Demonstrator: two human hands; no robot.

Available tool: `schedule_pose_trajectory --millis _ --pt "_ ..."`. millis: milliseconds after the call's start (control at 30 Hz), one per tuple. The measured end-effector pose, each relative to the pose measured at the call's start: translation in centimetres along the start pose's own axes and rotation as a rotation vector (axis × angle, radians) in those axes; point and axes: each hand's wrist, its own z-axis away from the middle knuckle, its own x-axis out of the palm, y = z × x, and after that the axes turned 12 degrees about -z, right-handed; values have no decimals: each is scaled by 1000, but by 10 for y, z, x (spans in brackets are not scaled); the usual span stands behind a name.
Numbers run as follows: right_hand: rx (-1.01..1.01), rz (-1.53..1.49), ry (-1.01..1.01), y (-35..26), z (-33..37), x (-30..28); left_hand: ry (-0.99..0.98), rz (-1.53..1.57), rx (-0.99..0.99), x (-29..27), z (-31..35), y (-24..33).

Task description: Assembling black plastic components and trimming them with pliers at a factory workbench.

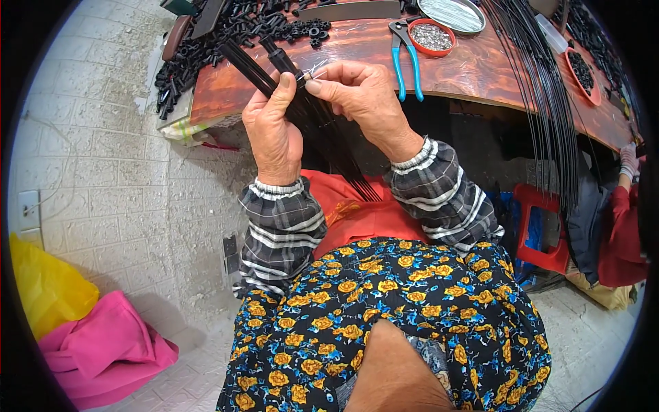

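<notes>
Bundle of thin black rods (328, 134) is held aslant above the lap, before the table edge; it is gripped by the left hand (273, 127), thumb up by the black fitting (277, 58); right hand (360, 93) is pinched narrow at the fitting, what is between the fingertips cannot be told; on the wooden table (223, 103), blue-handled pliers (416, 69), red dish of metal bits (434, 54) and black parts (254, 26) are seen.

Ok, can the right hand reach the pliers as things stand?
Probably yes: the pliers lie on the table beside the right hand, with nothing seen covering them. It's busy at the black rods, though, so it would likely have to break off first.
</notes>
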Motion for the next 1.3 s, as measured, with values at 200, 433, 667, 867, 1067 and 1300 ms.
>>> schedule_pose_trajectory --millis 200,433,667,867,1067,1300 --pt "-114 97 18 6 0 5 3 -10 16 2 1 -1" --pt "-215 228 75 12 2 11 38 -41 38 6 5 0" --pt "-215 284 56 7 2 10 15 -56 63 8 5 1" --pt "-227 253 66 9 2 9 53 -66 97 10 5 -2" --pt "-272 298 106 10 6 12 73 -88 94 12 7 -2" --pt "-327 311 148 7 7 15 97 -76 106 15 7 -3"
